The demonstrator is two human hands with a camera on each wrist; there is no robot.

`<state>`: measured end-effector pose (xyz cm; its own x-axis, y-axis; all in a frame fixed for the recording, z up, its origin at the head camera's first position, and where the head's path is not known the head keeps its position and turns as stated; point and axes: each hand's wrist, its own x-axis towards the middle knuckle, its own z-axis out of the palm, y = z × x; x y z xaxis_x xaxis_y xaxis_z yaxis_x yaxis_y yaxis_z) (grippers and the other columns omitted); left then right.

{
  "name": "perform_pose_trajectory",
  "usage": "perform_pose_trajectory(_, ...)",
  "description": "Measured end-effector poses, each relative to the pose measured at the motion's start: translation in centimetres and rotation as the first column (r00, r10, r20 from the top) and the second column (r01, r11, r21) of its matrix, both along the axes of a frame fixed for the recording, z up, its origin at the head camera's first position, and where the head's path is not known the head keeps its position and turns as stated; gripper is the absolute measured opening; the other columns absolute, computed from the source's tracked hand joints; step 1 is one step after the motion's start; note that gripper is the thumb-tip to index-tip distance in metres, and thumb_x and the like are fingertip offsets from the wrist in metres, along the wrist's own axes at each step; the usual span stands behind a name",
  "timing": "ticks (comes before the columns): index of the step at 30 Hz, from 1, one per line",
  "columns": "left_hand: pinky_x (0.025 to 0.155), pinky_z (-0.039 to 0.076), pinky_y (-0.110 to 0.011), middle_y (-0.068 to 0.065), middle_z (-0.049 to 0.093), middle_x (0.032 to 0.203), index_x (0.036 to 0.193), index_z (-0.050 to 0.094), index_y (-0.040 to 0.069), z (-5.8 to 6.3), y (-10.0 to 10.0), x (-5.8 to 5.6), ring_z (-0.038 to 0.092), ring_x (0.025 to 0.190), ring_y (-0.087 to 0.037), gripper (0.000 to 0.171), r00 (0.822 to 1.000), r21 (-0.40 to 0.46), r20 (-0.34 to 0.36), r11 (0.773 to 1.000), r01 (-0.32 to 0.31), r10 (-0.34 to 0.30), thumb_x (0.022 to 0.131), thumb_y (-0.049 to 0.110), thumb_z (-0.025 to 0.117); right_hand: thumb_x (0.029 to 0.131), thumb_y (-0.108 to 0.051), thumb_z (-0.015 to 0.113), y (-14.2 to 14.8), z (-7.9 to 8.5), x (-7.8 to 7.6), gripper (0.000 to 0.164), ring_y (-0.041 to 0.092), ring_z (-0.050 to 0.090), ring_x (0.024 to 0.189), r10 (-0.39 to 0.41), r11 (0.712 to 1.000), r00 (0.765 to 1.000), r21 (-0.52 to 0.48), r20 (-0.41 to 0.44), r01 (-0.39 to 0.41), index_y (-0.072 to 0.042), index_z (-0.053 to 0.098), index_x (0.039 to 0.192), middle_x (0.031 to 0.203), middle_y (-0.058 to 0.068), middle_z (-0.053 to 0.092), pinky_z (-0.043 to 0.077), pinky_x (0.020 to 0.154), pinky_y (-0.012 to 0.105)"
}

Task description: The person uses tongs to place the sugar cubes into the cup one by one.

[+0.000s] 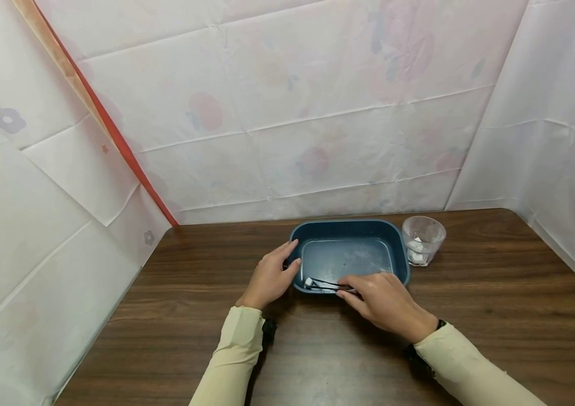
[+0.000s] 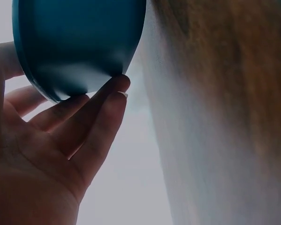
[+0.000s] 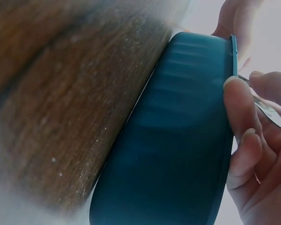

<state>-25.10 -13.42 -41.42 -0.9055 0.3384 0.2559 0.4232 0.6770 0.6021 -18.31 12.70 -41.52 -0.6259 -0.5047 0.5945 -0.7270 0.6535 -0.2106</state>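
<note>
A dark blue plastic basin [image 1: 348, 255] sits on the table. My left hand [image 1: 269, 276] grips its left end, thumb over the rim and fingers against the outer wall [image 2: 79, 42]. Between thumb and fingers, my right hand [image 1: 386, 301] pinches a pair of dark tweezers [image 1: 327, 288] over the basin's near side. Their tips point left, with a small white cube [image 1: 309, 282] between them at the near left corner. In the right wrist view, fingertips of the right hand [image 3: 262, 150] rest at the basin's rim, while the tweezer tips are hidden behind the wall.
Right of the basin stands a clear glass [image 1: 433, 235] with several white pieces [image 1: 416, 251] in it. The brown wooden table [image 1: 206, 282] ends at a light patterned cloth [image 1: 267, 141] at the back, with more cloth on both sides.
</note>
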Motion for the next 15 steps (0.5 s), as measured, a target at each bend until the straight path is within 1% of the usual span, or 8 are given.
perform_pose_trajectory(7,0.111,0.038,-0.046,-0.008,0.041,0.156,0.154,0.044,0.017,0.0,0.0,0.5,0.041,0.141,-0.023,0.055,0.998,-0.003,0.055,1.0,0.007,-0.007,0.102,0.028,0.059,0.09,-0.026,0.076,0.1,0.0,0.1,0.013,-0.004,0.055,0.057,0.001,1.0,1.0,-0.006,0.001,-0.001,-0.016,0.076,0.099,0.078,-0.012,0.071,0.047,0.05,0.025)
perform_pose_trajectory(11,0.11,0.039,-0.046,-0.006,0.037,0.158,0.155,0.04,0.016,0.1,0.0,0.9,0.037,0.143,-0.022,0.058,0.996,0.021,0.088,1.0,0.022,-0.023,0.102,0.026,0.06,0.091,-0.025,0.076,0.1,0.0,0.0,0.013,-0.006,0.052,0.055,0.004,1.0,1.0,-0.018,0.016,-0.004,-0.015,0.076,0.099,0.076,-0.012,0.07,0.046,0.049,0.023)
perform_pose_trajectory(15,0.109,0.04,-0.047,-0.007,0.033,0.16,0.156,0.038,0.015,0.1,0.1,1.3,0.033,0.145,-0.023,0.059,0.992,0.057,0.119,0.998,0.03,-0.036,0.102,0.023,0.061,0.091,-0.025,0.076,0.1,0.0,0.0,0.013,-0.006,0.052,0.055,0.007,1.0,1.0,-0.022,0.015,-0.007,-0.015,0.076,0.099,0.075,-0.012,0.07,0.045,0.049,0.022)
